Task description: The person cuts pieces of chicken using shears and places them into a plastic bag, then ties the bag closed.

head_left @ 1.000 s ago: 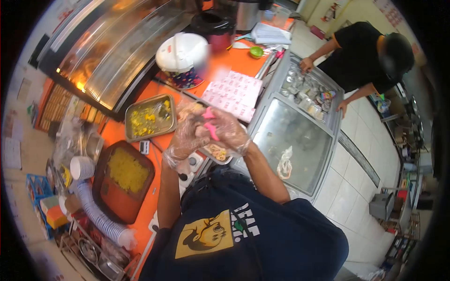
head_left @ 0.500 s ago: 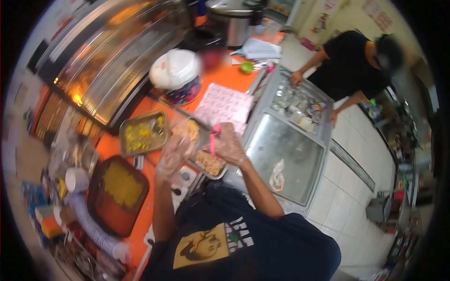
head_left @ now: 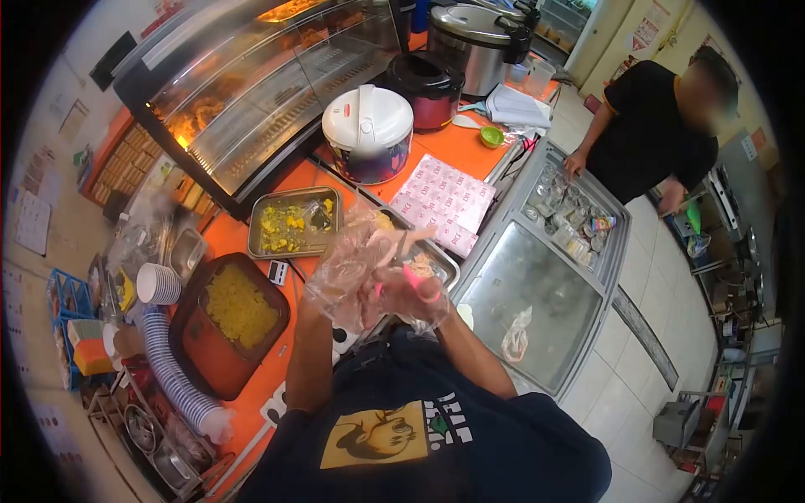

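Observation:
My left hand (head_left: 345, 267), in a loose clear plastic glove, is closed around a pale piece of meat (head_left: 387, 243) above a steel tray (head_left: 453, 272). Close beside it, my right hand (head_left: 419, 300), also gloved, grips pink-handled scissors (head_left: 429, 287). The scissors' blades point up toward the meat, partly hidden by the fingers and crinkled plastic. Pale chopped meat (head_left: 422, 265) lies in the tray beneath both hands. Left of them is a second steel tray (head_left: 262, 243) with yellow pieces in it.
A brown tray (head_left: 191, 348) of yellow rice stands at left, near stacked paper cups (head_left: 180, 377). Patterned wrapping paper (head_left: 440, 197), a white rice cooker (head_left: 366, 126) and a heated glass display (head_left: 251, 92) lie beyond. At right, a person in black (head_left: 662, 126) stands by a freezer (head_left: 537, 293).
My hands have come together over the tray; the right hand moved left and turned with the scissors. The view has shifted slightly. The other person's nearer hand has lifted off the freezer edge.

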Demonstrator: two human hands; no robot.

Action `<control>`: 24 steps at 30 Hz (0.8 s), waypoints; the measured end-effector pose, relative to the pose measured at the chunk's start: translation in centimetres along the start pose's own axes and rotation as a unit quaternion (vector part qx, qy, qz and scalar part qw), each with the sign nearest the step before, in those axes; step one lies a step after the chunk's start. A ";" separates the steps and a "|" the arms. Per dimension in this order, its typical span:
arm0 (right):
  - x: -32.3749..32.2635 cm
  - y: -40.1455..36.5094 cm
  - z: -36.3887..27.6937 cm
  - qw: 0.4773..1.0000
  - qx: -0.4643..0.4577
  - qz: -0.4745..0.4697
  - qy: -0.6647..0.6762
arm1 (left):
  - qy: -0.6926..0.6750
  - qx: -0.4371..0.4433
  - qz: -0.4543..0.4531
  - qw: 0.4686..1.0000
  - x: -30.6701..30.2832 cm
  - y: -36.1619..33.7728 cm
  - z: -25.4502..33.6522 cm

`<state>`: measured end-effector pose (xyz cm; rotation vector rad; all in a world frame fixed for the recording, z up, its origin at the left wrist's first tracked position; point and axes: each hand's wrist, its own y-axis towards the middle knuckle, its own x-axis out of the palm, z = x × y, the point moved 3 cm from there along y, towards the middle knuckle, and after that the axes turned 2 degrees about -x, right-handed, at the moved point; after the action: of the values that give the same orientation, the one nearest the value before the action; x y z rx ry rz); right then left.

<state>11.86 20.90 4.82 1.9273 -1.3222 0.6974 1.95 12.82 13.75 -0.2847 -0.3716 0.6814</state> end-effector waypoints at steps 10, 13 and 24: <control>0.6 0.6 -1.6 0.995 -0.058 -0.077 -0.001 | 0.052 0.338 -0.026 0.939 1.1 0.2 0.5; 0.6 0.2 -2.0 0.996 -0.048 -0.069 -0.026 | 0.011 0.314 -0.070 0.947 -0.2 1.8 -2.5; 0.7 -0.6 -2.3 0.996 -0.050 -0.076 0.011 | 0.443 0.530 0.016 0.723 -0.5 1.8 -5.0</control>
<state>12.53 22.46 6.61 1.9112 -1.1599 0.5641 2.69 13.14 8.47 0.5030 0.9670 0.6166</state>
